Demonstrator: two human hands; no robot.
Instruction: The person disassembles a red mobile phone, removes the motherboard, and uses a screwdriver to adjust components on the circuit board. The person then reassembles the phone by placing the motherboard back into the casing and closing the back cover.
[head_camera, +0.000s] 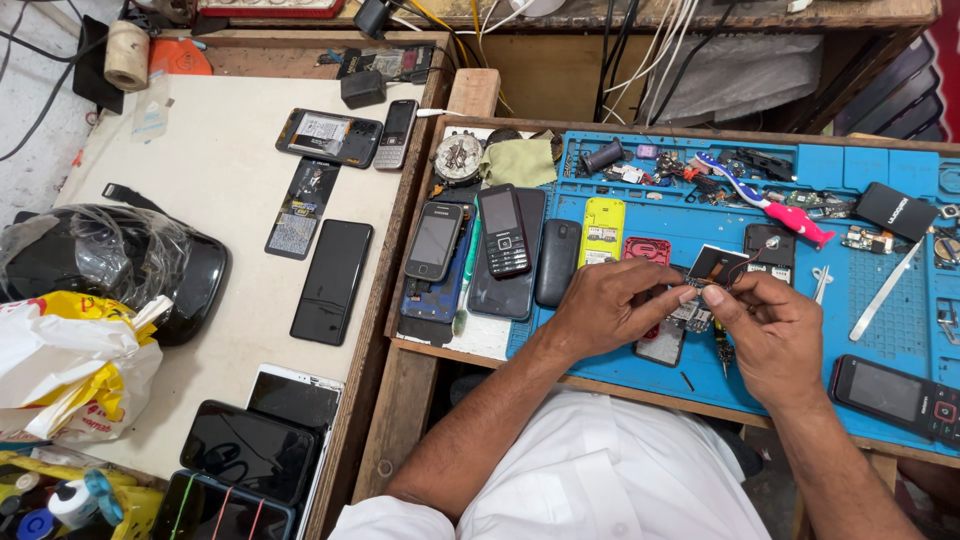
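Blue matting (880, 300) covers the wooden surface (420, 390) where both hands meet over a small phone circuit board (693, 315). The left hand (610, 305) has its grip closed on the board's left edge, thumb and forefinger pinching it just above the mat. The right hand (770, 330) pinches the board from the other side, fingertips (712, 295) almost touching those of the left, and thin red and black wires (750, 258) loop up from the board toward a dark phone shell (770, 262) lying just behind. Under the hands rests a pale flat phone part (662, 343), partly hidden.

Left of the hands a row of handsets lies on the mat's edge: a grey keypad phone (433, 240), a black keypad phone (503, 230), a dark rounded back cover (556, 262) and a yellow phone body (603, 232). A pink-handled toothbrush (775, 205) lies among small parts at the mat's far side, and a black keypad phone with a red rim (893, 395) sits near the right edge. On the pale side table (220, 170) to the left rest a black smartphone (332, 282), a glossy black helmet (120, 265) and a white and yellow plastic bag (70, 370)
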